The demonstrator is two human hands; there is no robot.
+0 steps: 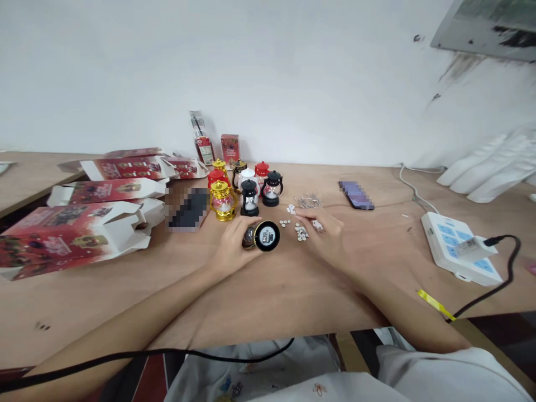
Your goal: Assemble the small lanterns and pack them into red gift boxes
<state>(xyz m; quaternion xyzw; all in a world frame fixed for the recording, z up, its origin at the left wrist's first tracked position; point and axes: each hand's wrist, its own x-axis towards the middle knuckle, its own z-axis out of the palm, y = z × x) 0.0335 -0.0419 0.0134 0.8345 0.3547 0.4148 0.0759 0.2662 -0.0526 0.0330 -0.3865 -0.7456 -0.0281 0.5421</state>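
While the left hand [233, 244] holds something lanternlike [267, 236], the table edge [272, 333] lies apart.

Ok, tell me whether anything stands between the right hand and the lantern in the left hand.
Nothing tall does: between the right hand and the lantern in the left hand, only small white discs show, lying on the tabletop, and they look too low to block the way.

We find a lantern [267, 237] partly hidden by the left hand [234, 241], a phone screen [357, 195] blurred, a red box [54, 237] cropped left.
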